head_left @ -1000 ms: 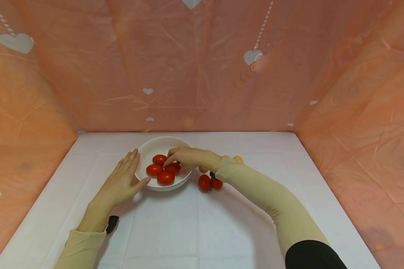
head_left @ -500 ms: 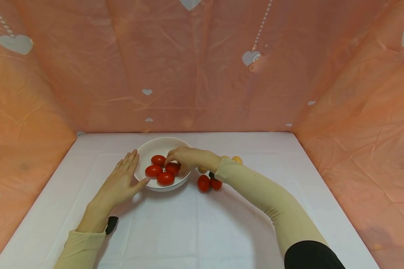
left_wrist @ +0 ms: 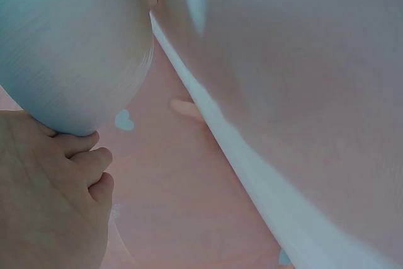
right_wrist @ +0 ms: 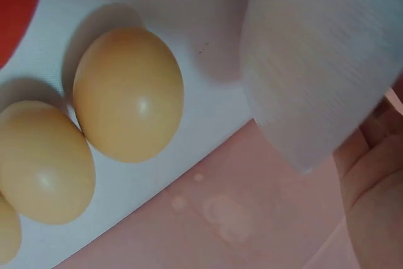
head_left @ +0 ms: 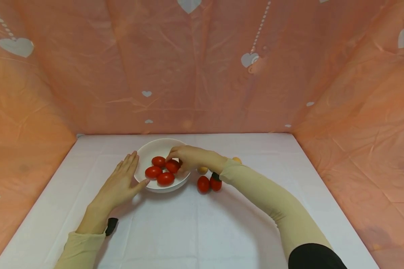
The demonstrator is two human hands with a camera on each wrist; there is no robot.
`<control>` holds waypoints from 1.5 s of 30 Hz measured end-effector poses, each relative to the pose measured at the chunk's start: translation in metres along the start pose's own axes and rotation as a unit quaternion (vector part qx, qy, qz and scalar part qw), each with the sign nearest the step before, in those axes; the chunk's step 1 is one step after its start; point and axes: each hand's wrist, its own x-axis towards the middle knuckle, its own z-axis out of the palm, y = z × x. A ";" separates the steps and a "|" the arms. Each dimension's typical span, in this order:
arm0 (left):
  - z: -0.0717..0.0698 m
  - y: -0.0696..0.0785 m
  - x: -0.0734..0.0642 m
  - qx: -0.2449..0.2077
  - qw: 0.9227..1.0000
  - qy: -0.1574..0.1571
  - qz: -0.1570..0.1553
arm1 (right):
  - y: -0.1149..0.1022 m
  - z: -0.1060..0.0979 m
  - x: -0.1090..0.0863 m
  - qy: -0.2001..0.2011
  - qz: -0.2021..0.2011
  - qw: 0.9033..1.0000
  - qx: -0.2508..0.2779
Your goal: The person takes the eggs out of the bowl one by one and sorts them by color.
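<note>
A white bowl (head_left: 149, 149) with several smooth, red, egg-shaped pieces (head_left: 165, 179) inside stands toward the back of the white-covered table. My right hand (head_left: 194, 157) reaches over its right rim, thumb and fingers pinching one red egg-shaped piece (head_left: 173, 166) above the others. My left hand (head_left: 119, 183) lies along the left side, fingers straight against the bowl and thumb at the near rim. Low in the left wrist view, the left fingers touch the bowl's outer wall (left_wrist: 75, 55). In the right wrist view the bowl hides most of the right hand (right_wrist: 378, 187).
Two red egg-shaped pieces (head_left: 203, 184) lie on the cloth right of the bowl, below the right wrist. Several tan eggs (right_wrist: 129, 96) sit behind them, partly hidden by the right arm. Orange sheeting with hearts (head_left: 202, 74) walls the table's back and sides.
My right hand has risen slightly and shifted a little right, with the pinched red piece lifted a bit. The left hand stays at the bowl. The head view has tilted slightly.
</note>
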 end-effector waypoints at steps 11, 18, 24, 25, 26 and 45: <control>0.005 0.000 -0.001 0.003 1.000 -0.005 -0.004 | 0.004 -0.003 -0.031 0.090 -0.009 0.994 0.066; 0.004 0.001 -0.002 0.002 1.000 -0.001 -0.003 | 0.003 -0.001 -0.056 0.171 0.003 0.978 0.121; 0.003 0.001 -0.003 0.001 1.000 0.003 0.001 | 0.004 0.002 -0.077 0.242 -0.002 0.958 0.154; 0.003 0.001 -0.003 0.001 1.000 0.003 0.001 | 0.005 0.004 -0.081 0.253 -0.004 0.954 0.162; 0.003 0.001 -0.003 0.000 1.000 0.002 0.001 | 0.006 0.005 -0.083 0.265 -0.007 0.949 0.170; 0.001 0.004 -0.003 -0.002 1.000 0.004 0.006 | 0.021 0.038 -0.146 0.379 0.067 0.900 0.206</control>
